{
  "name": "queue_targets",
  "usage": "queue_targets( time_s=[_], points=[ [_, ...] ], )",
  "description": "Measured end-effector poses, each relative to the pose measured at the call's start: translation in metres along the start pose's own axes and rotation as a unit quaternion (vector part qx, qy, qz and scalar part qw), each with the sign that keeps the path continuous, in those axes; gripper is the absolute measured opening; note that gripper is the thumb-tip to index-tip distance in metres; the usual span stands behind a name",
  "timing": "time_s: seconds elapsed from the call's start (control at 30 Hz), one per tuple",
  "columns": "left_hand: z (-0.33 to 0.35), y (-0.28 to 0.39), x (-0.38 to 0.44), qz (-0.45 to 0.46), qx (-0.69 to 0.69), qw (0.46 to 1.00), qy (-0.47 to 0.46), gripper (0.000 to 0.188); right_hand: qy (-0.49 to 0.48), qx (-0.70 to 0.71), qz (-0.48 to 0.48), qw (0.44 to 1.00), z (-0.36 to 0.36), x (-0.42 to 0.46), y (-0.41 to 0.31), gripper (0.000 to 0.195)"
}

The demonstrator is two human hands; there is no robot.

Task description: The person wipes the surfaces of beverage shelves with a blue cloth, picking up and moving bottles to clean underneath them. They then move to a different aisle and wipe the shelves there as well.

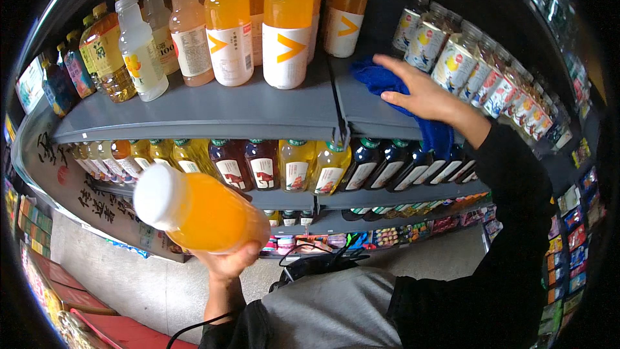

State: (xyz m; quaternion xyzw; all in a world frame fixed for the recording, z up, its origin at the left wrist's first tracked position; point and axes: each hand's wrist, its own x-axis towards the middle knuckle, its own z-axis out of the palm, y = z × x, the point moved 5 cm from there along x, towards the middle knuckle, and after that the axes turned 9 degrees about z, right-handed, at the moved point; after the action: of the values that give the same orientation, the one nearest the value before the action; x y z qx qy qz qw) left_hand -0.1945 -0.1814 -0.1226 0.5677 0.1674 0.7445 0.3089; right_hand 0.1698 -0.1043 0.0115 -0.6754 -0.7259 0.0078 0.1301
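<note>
My left hand (pixel 230 259) grips a plastic bottle of orange drink (pixel 213 213) from below, tilted with its white cap toward the upper left. Up on the grey shelf, my right hand (pixel 416 89) lies over a blue cloth (pixel 373 75), fingers extended and thumb apart. Part of that cloth hangs over the shelf's front edge. Beyond its fingertips stands an orange drink bottle (pixel 342 34) with a white label. Two similar bottles (pixel 286 53) stand at the front to the left, with more behind them. Right of the cloth is a row of clear jars (pixel 426 46) with printed labels.
Pale and amber drink bottles (pixel 141 53) fill the shelf's left end. The lower shelf holds yellow bottles (pixel 295 169) and dark bottles (pixel 361 165). A seam with a bracket (pixel 341 131) divides the upper shelf (pixel 218 114). Red boxes (pixel 121 329) stand at lower left.
</note>
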Motion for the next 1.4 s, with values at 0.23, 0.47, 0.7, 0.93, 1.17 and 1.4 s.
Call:
queue_targets(
  time_s=[0.23,0.47,0.7,0.93,1.17,1.4],
  points=[
    [-0.004,-0.008,-0.007,-0.064,0.009,0.998,-0.017,0.097,0.024,-0.114,0.164,0.98,0.029,0.131,0.05,0.046],
    [-0.001,-0.025,-0.007,-0.087,-0.06,0.993,-0.058,0.095,0.049,-0.279,0.081,0.956,0.049,0.239,0.163,0.046],
    [0.02,-0.01,0.025,-0.065,-0.084,0.992,-0.073,0.093,0.055,-0.181,0.13,0.973,0.04,0.149,0.075,0.047],
    [0.104,0.0,0.092,-0.081,-0.147,0.965,-0.203,0.079,0.071,-0.035,0.03,0.996,-0.003,-0.032,-0.007,0.034],
    [0.185,-0.013,0.159,0.046,-0.05,0.979,-0.194,0.069,-0.01,0.244,0.046,0.969,0.008,-0.187,-0.017,0.047],
    [0.233,-0.081,0.175,0.105,0.171,0.954,-0.223,0.083,-0.068,0.384,0.066,0.918,0.069,-0.231,0.031,0.042]
  ],
)
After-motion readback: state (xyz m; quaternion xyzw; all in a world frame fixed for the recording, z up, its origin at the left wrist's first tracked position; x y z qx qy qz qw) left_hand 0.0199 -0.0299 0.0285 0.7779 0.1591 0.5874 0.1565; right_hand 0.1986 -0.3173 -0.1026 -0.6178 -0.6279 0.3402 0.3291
